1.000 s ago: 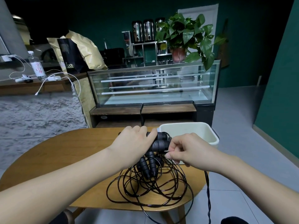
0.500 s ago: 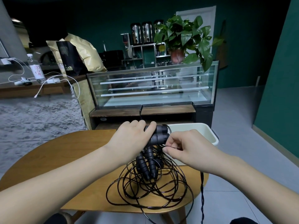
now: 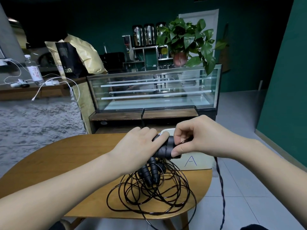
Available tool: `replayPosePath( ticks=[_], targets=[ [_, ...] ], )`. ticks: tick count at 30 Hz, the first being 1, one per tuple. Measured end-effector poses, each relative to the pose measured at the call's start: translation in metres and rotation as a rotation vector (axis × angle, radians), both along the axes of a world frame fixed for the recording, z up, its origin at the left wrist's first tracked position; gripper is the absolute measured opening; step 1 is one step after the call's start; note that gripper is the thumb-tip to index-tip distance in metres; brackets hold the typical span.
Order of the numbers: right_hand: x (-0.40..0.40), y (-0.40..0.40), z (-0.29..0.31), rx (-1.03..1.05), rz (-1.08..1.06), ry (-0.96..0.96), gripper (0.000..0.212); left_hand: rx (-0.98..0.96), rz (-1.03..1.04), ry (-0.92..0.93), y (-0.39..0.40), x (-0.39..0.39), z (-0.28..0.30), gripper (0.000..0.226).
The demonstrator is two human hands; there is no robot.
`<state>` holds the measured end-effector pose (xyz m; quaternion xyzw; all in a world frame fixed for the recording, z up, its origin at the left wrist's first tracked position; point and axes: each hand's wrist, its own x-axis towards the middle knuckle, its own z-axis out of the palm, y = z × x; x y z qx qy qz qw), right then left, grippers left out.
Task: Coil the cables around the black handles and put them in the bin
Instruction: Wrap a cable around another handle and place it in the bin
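Fingers of the left hand (image 3: 141, 146) clamp the black handles (image 3: 163, 151) above the table (image 3: 66, 156); the right hand (image 3: 197, 138) pinches the cable (image 3: 149, 196). Cable: thin, springy, tangle-prone. Grip the rigid handles.

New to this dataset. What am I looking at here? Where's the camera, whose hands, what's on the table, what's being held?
There is no robot: a person works with bare hands, and the one camera sits on their head, looking forward and down. So the arms entering from the bottom are the wearer's own.

The left hand grips a bundle of black handles above a round wooden table. The right hand pinches a thin black cable next to the handles' end, apparently to wind it around them.

On the table lies a loose tangle of cables, with more handles pointing down into it. One loop hangs over the near edge. At the far right of the table stands a white bin marked "A", mostly hidden behind the right hand.

Behind the table are a glass display case and a potted plant.
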<state>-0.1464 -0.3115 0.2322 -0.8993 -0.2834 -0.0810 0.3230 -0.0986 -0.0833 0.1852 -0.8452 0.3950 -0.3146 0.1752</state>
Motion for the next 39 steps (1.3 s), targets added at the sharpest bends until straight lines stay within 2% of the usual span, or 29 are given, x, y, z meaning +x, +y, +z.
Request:
replayPosePath(
  ticks=[4,9,12,14,17,19,23,24,26,28,32,34,36,39],
  targets=[
    [0.006,-0.008,0.009,0.223,0.157,0.194,0.019,-0.053,-0.090,0.007,0.002,-0.001,0.007,0.072],
    [0.012,-0.010,0.014,0.397,0.189,0.120,0.018,-0.121,-0.160,0.057,0.008,-0.001,0.019,0.068],
    [0.015,-0.007,0.019,0.429,0.255,0.066,0.015,-0.134,-0.195,0.101,0.005,-0.009,0.029,0.064],
    [0.017,-0.008,0.025,0.449,0.300,0.058,0.014,-0.225,-0.195,0.090,0.002,-0.018,0.038,0.065],
    [0.022,-0.014,0.028,0.555,0.365,0.143,0.018,-0.397,-0.361,0.066,-0.001,-0.027,0.044,0.072],
    [0.023,-0.015,0.023,0.660,0.390,0.234,0.023,-0.370,-0.422,0.022,0.001,-0.029,0.043,0.078],
    [0.023,-0.010,-0.004,0.898,0.267,0.311,0.011,-0.427,-0.359,-0.002,0.001,-0.034,0.049,0.083],
    [0.018,-0.007,-0.011,0.906,0.221,0.312,0.016,-0.460,-0.328,0.010,0.001,-0.034,0.051,0.090],
    [0.006,0.004,-0.022,0.817,0.127,0.272,0.031,-0.512,-0.246,0.021,0.001,-0.032,0.054,0.099],
    [-0.008,0.016,-0.030,0.695,0.014,0.233,0.036,-0.524,-0.146,0.003,-0.002,-0.030,0.056,0.093],
    [-0.031,0.039,-0.035,0.506,-0.025,0.285,0.017,-0.491,0.053,-0.080,-0.008,-0.016,0.060,0.099],
    [-0.041,0.042,-0.027,0.394,-0.074,0.199,0.016,-0.422,0.086,-0.131,-0.009,-0.009,0.058,0.095],
    [-0.051,0.040,-0.014,0.269,-0.132,0.084,0.024,-0.355,0.080,-0.155,-0.007,-0.004,0.052,0.092],
    [-0.059,0.035,0.006,0.126,-0.218,-0.055,0.035,-0.273,0.098,-0.151,-0.005,-0.005,0.042,0.101]
  ],
)
